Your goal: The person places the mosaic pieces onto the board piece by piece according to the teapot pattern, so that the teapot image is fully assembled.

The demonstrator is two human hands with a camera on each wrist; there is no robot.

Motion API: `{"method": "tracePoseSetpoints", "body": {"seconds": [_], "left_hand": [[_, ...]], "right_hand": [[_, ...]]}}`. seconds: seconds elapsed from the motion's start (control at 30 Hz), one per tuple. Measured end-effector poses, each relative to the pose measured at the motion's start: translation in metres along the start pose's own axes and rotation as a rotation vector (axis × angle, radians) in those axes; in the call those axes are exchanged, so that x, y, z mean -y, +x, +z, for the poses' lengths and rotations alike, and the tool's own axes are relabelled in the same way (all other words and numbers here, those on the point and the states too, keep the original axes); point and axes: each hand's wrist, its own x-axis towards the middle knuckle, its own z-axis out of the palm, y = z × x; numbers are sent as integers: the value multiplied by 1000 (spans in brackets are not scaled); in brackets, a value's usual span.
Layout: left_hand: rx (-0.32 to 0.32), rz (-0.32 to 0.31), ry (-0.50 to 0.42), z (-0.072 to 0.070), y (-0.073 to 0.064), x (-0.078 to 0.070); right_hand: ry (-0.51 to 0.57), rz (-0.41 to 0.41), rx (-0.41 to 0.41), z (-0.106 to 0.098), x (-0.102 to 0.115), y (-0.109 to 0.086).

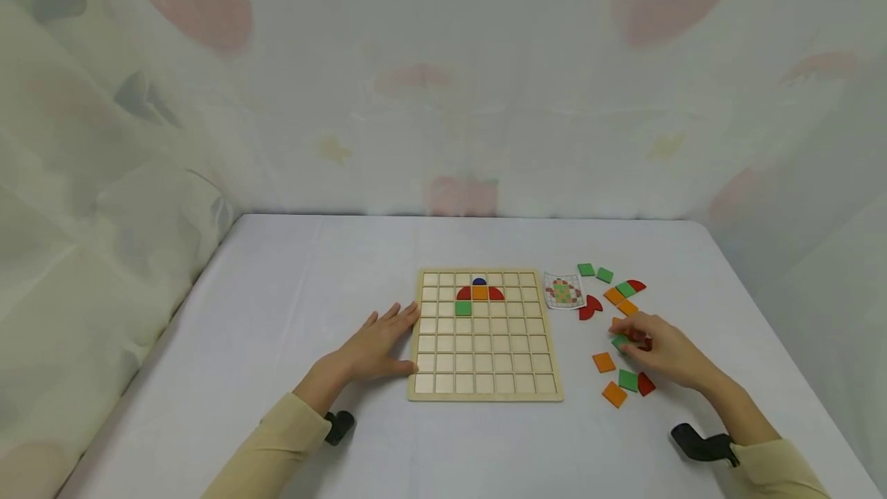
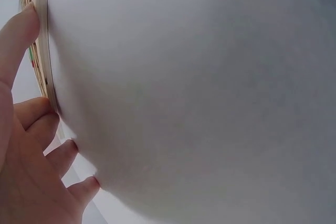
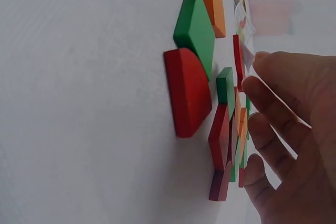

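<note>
My left hand [image 1: 381, 345] lies beside a wooden grid board [image 1: 485, 396]. In the left wrist view its thumb and fingertips [image 2: 26, 19] rest against the board's edge, with the fingers spread. My right hand [image 1: 658, 349] is over the loose tiles, its fingers slightly bent and nothing visibly held. Close under its fingertips lie a green tile [image 1: 619, 342] and red tiles, partly hidden. A green tile [image 3: 195, 30] and a red curved tile [image 3: 191, 95] lie nearer the right wrist camera. On the board sit a blue half-round, red quarter-rounds, an orange square [image 1: 480, 293] and a green square [image 1: 463, 308].
A small printed pattern card [image 1: 564, 291] lies by the board's upper right. More orange, green and red tiles are scattered right of the board, including an orange square [image 1: 614, 394] near the front. Fabric walls enclose the white table [image 1: 312, 260] at the back and sides.
</note>
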Motion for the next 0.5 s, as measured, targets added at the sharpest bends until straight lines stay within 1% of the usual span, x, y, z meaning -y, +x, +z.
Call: {"method": "tracePoseSetpoints", "body": {"seconds": [0.1,0.4,0.5], "left_hand": [[-2,3,1,0,0,0],[0,6,5,4,1,7],[-5,21,1,4,2,8]], "right_hand": [[-15,7,23,0,0,-1],[-87,42,23,-3,-3,-5],[-99,49,21,-3,-4,-7]]}}
